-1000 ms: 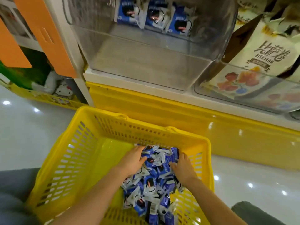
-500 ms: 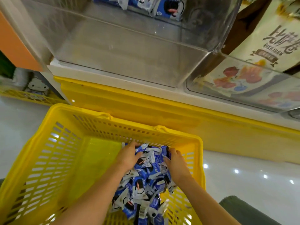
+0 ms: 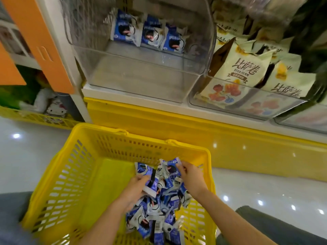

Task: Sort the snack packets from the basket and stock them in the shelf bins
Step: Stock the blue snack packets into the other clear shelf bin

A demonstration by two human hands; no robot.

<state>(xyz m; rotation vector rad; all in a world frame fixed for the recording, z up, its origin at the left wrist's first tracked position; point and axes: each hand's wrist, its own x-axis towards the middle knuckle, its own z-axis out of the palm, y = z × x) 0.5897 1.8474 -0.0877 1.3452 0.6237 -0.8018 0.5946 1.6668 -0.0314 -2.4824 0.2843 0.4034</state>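
Now my left hand (image 3: 137, 189) clutches blue packets (image 3: 159, 214) heaped at the right of the yellow basket (image 3: 58, 183); my right hand (image 3: 191, 175) pinches one packet (image 3: 170, 168) near its far wall.

Bright, even indoor light from overhead: small white spots mirror off the glossy floor (image 3: 265, 191) at 9 and 4 o'clock, w/ more on the yellow base (image 3: 230, 147) at 3. Shadows are soft and faint, mostly inside the basket (image 3: 58, 188). The clear bin (image 3: 141, 82) at 12 has streaky glare on its walls. Motion blur smears the top edge, approx 11 to 2 o'clock (print on the bags (image 3: 242, 71) at 1 is readable lower down). The wide-angle lens bows straight lines near the edges; corners are soft. Centre is fairly sharp, packets (image 3: 159, 218) at 6 slightly smeared.
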